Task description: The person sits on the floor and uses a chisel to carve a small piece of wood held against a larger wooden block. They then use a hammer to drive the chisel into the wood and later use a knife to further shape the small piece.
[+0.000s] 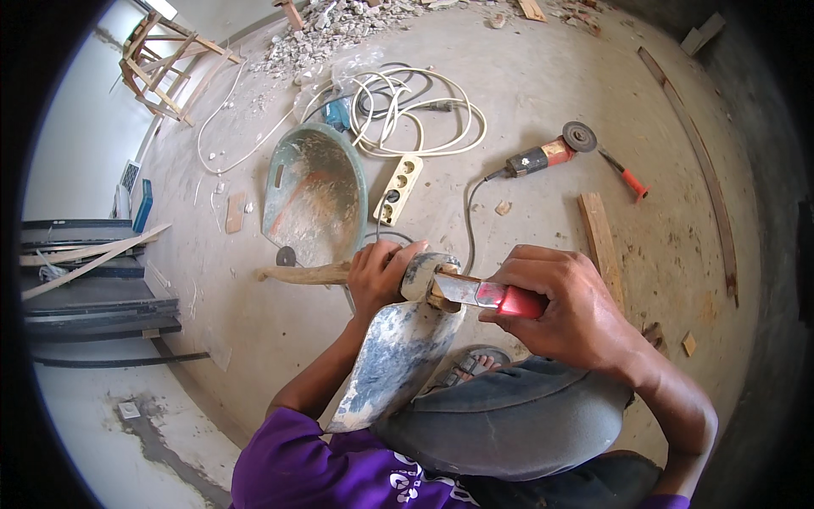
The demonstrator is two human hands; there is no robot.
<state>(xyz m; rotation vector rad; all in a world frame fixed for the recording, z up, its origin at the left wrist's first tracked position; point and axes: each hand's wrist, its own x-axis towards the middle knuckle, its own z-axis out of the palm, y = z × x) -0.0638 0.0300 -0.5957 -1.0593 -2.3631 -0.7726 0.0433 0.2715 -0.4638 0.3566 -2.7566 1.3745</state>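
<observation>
My left hand [381,276] is closed round the wooden handle [309,273] of a hoe, close to its head. The hoe's broad, worn blade [398,352] hangs down from a round metal collar [421,276] and rests near my bent knee. In my right hand [564,301] is a knife with a red grip [519,301] and a short, wide metal blade [458,289]. Its blade lies against the end of the wood showing at the collar. My fingers cover part of the grip.
Ahead lie a green scoop-shaped bucket [356,178], a power strip [398,188], a coiled white cable [475,106], an angle grinder [543,159] and a red-handled chisel [632,182]. A wooden board [600,246] is at right. Rubble [326,34] and a wooden trestle [161,68] stand farther back.
</observation>
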